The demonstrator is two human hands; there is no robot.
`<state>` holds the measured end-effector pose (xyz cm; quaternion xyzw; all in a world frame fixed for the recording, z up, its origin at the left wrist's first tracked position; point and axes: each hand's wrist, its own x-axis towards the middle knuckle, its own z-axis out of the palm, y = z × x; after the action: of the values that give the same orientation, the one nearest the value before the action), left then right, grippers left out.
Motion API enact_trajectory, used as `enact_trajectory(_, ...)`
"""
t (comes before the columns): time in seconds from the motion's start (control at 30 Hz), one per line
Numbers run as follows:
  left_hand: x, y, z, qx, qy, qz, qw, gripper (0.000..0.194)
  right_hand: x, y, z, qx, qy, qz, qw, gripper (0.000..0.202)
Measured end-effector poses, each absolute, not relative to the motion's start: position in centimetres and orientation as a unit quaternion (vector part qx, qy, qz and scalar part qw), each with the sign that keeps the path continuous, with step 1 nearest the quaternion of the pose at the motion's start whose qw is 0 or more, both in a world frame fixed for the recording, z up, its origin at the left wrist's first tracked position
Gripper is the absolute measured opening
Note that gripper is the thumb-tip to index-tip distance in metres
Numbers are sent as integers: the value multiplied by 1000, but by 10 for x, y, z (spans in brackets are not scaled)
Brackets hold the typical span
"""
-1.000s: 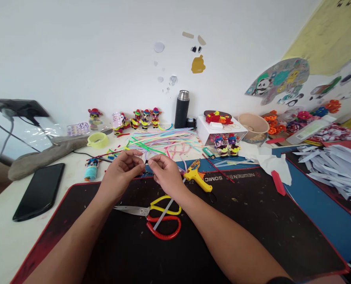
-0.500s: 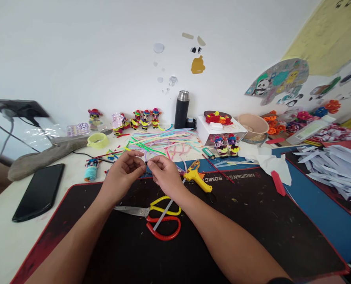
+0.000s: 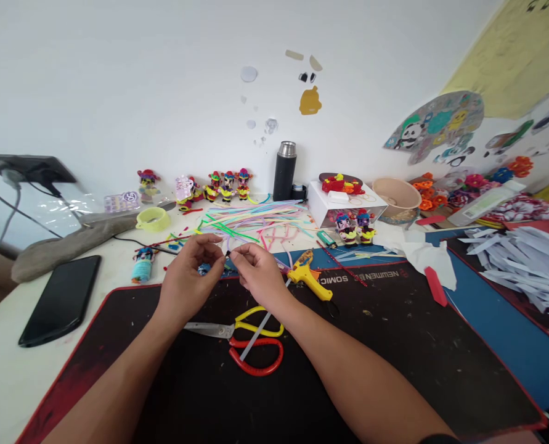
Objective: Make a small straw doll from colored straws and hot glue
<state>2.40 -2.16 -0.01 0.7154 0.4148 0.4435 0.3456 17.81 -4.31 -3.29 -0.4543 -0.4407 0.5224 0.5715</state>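
Note:
A tiny black piece (image 3: pixel 228 253) is pinched between the fingertips of my right hand (image 3: pixel 256 271). My left hand (image 3: pixel 188 274) has its thumb and fingertips drawn together right beside it; whether they grip the piece too is hard to make out. Below my hands, scissors with one yellow and one red handle (image 3: pixel 265 371) lie on the black mat (image 3: pixel 348 370). A glue stick (image 3: pixel 258 333) crosses the handles and runs up to a yellow glue gun (image 3: pixel 309 279) by my right wrist. Behind my hands lie pastel fuzzy stems (image 3: pixel 265 216).
At the left are a black phone (image 3: pixel 61 301) and a small turquoise-bodied figure (image 3: pixel 142 266). Several figures (image 3: pixel 228 186) and a black flask (image 3: pixel 284 172) stand by the wall. A white box (image 3: pixel 318 209) and paper strips (image 3: pixel 528 265) are on the right.
My left hand has shifted slightly, uncovering a bit of blue behind its fingertips. The black piece shows a little more clearly at my right fingertips. The scissors and glue gun have not moved.

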Motion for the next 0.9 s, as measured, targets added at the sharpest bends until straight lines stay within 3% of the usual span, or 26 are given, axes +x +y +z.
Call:
enact_trajectory(0.5,22,-16,-7,704,427,471,318,30,178,-44,-29,-460,-437,528,566,31)
enact_trajectory(0.9,19,-9,-3,582,425,537,439,37,179,-44,-27,-445,-424,530,584,37)
